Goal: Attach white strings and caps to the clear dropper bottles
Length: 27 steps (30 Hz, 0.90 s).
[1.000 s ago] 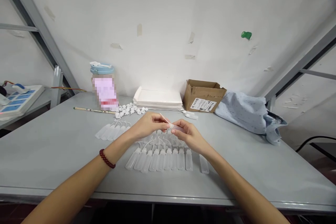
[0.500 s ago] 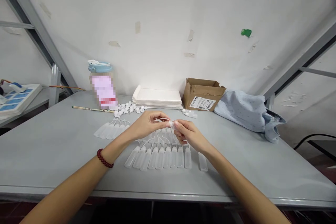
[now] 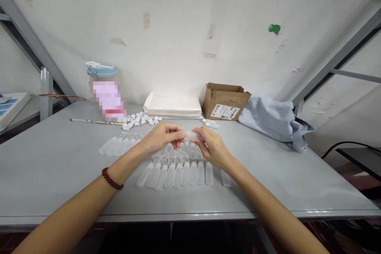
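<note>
A small translucent plastic bottle [image 3: 195,135] is held level above the table between my two hands. My right hand [image 3: 214,145] is closed round its body, with the thumb below and the fingers on top. At the bottle's left end, my left hand [image 3: 166,137] pinches the neck; my fingers hide the cap there. Beneath my hands lies a row of similar bottles [image 3: 177,176] with thin curved spout tubes. Another row behind it is partly covered by my hands. One single bottle [image 3: 225,178] lies beside my right wrist.
More bottles [image 3: 116,146] lie in a group at left. White caps [image 3: 138,119] are scattered behind them, near a thin stick [image 3: 95,121] and a blue-lidded cup [image 3: 102,71]. Along the wall are stacked white envelopes [image 3: 172,107], a cardboard box [image 3: 224,103] and light blue cloth [image 3: 268,121].
My right hand has turned and now grips the bottle's body lengthwise, so the bottle shows between my hands. My left fingers have shifted on the neck end. The view has moved slightly right.
</note>
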Available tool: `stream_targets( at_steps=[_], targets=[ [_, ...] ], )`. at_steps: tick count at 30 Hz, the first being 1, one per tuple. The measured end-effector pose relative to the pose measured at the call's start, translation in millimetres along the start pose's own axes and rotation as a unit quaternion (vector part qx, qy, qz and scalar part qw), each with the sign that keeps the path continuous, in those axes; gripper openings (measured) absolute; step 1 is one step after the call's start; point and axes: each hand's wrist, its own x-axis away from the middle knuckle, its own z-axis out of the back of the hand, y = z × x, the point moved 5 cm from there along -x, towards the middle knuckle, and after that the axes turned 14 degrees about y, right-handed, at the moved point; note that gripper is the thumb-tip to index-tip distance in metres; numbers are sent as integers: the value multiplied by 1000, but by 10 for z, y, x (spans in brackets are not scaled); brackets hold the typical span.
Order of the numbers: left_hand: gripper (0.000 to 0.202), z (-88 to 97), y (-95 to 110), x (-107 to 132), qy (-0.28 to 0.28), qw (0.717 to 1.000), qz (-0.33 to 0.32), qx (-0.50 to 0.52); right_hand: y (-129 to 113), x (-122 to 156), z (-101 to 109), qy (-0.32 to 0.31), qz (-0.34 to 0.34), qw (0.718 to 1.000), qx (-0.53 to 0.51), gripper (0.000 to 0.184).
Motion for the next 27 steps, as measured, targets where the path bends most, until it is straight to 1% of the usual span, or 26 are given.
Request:
stream_targets(
  at_steps=[1, 3, 5, 6, 7, 8, 9, 12, 14, 15, 17, 20, 22, 24, 27],
  targets=[
    [29, 0, 16, 8, 7, 1000, -13, -10, 14, -4, 4, -4, -19, 1000, -13, 24],
    [26, -6, 65, 30, 23, 997, -61, -47, 55, -2, -4, -31, -89, 993, -67, 28],
    [22, -12, 119, 55, 44, 988, -119, -83, 90, 13, -27, -75, -168, 974, -133, 32],
    [22, -15, 138, 64, 52, 984, -141, -94, 98, 19, -34, -91, -194, 964, -157, 33],
    [21, -18, 145, 68, 57, 982, -152, -99, 100, 18, -32, -99, -204, 959, -168, 33],
    [22, -22, 139, 67, 57, 982, -150, -99, 98, 9, -19, -95, -199, 961, -167, 33],
    [24, -27, 125, 62, 51, 985, -138, -95, 93, -5, 1, -82, -180, 968, -154, 32],
    [30, -49, 78, 46, 14, 992, -94, -77, 59, -40, 54, -34, -77, 993, -77, 28],
    [32, -55, 64, 42, -4, 994, -80, -73, 41, -37, 58, -19, -18, 999, -38, 25],
    [32, -56, 58, 41, -12, 994, -75, -74, 37, -30, 52, -18, 0, 999, -27, 25],
    [32, -61, 40, 44, -27, 994, -67, -87, 37, -16, 34, -25, 17, 999, -18, 25],
    [33, -78, 18, 54, -41, 988, -81, -125, 60, -2, 3, -58, -9, 998, -39, 25],
    [34, -95, 17, 59, -36, 978, -119, -169, 95, 1, -11, -84, -50, 993, -65, 25],
    [34, -114, 32, 69, -18, 956, -183, -228, 136, 3, -19, -106, -93, 987, -84, 24],
    [34, -157, 40, 92, 10, 906, -278, -319, 183, 8, -29, -128, -142, 976, -107, 26]
  ],
)
